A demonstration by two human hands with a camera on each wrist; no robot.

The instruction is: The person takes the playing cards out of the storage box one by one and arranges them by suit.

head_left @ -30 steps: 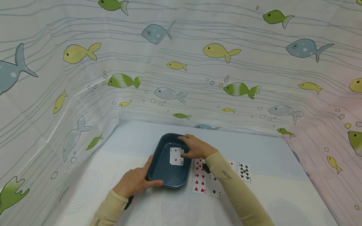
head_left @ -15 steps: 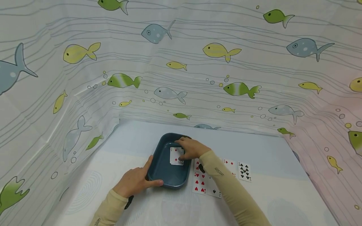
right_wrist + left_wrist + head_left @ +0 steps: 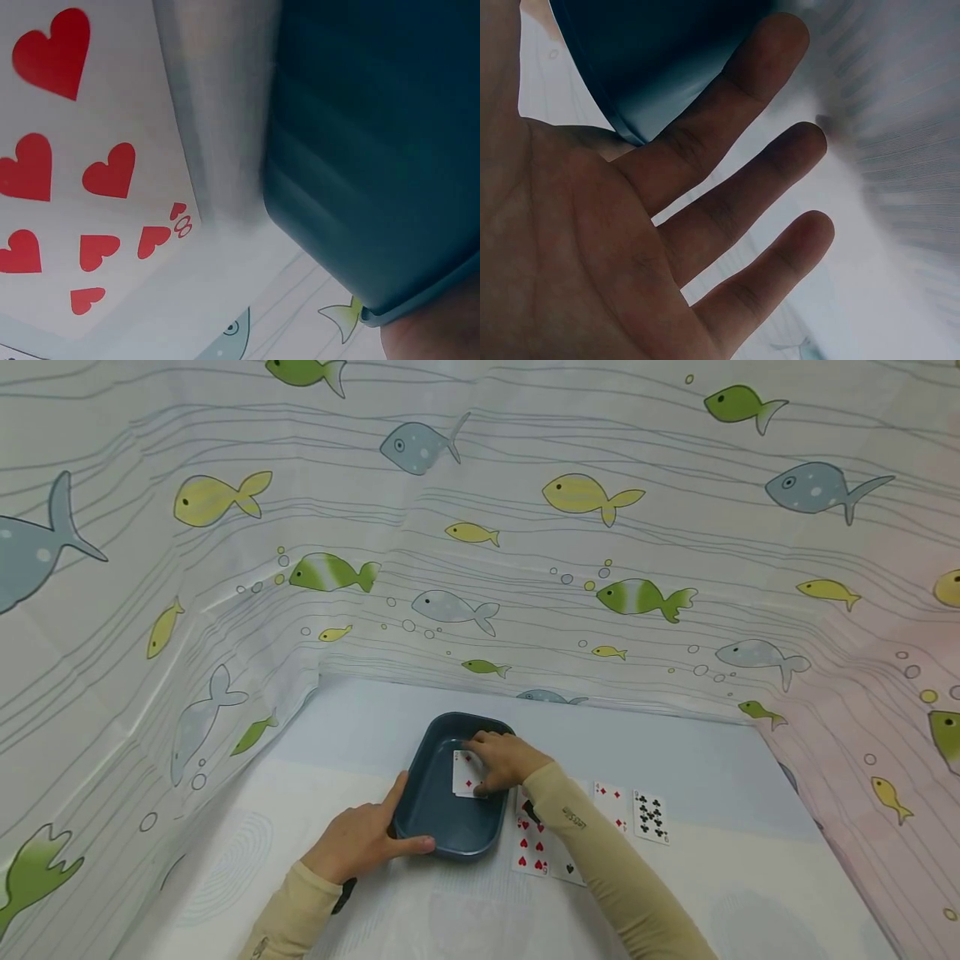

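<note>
My left hand steadies the near left corner of a dark blue tray, thumb along its front rim and index finger along its side. Three other fingers spread out straight beside the tray in the left wrist view. My right hand reaches over the tray's right rim, fingers bent over a small pile of playing cards, a diamond card on top. Its thumb lies near their lower right corner, a fingertip near the top edge. I cannot tell whether it grips them. An eight of hearts shows beside the tray in the right wrist view.
Several cards lie face up right of the tray, among them a six of hearts, a spade card, a diamond card and a nine of clubs. Fish-patterned sheeting walls the back and sides.
My right hand has moved down and slightly left, deeper over the cards, covering more of their right side. The left hand and the tray hold their place; the head view has shifted slightly.
</note>
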